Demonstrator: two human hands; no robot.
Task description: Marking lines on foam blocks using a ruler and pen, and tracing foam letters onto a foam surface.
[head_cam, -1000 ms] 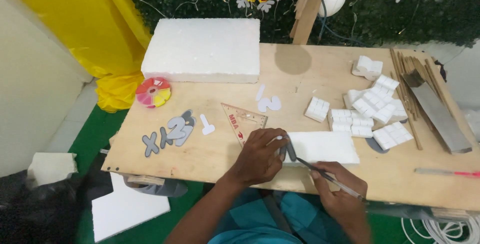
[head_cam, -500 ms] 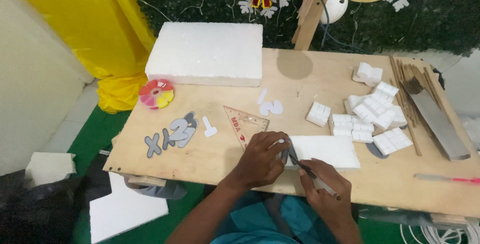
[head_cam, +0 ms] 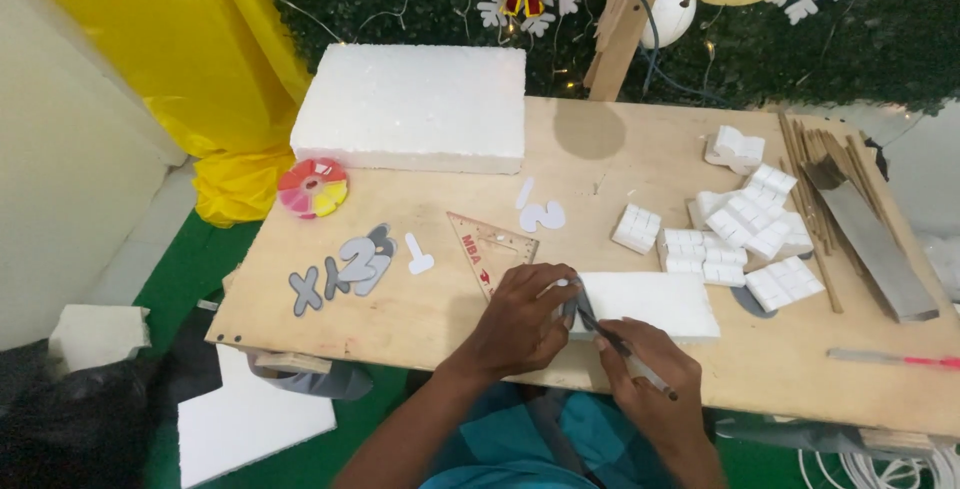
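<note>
The left hand (head_cam: pixel 520 321) presses a small grey cutout (head_cam: pixel 575 306) onto the white foam slab (head_cam: pixel 645 304) at the wooden table (head_cam: pixel 420 324)'s near edge. The right hand (head_cam: pixel 645 374) pinches a thin knife (head_cam: pixel 605 334) — its tip beside those fingertips, so a slip could nick them or tear the foam.

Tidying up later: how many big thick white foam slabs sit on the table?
1: the foam slab lies at the table's far left corner. The smaller foam piece lies by both hands.

Big foam block (head_cam: pixel 410 107), colour disc (head_cam: pixel 312 189), triangle ruler (head_cam: pixel 490 252), grey cut-outs (head_cam: pixel 345 267).
</note>
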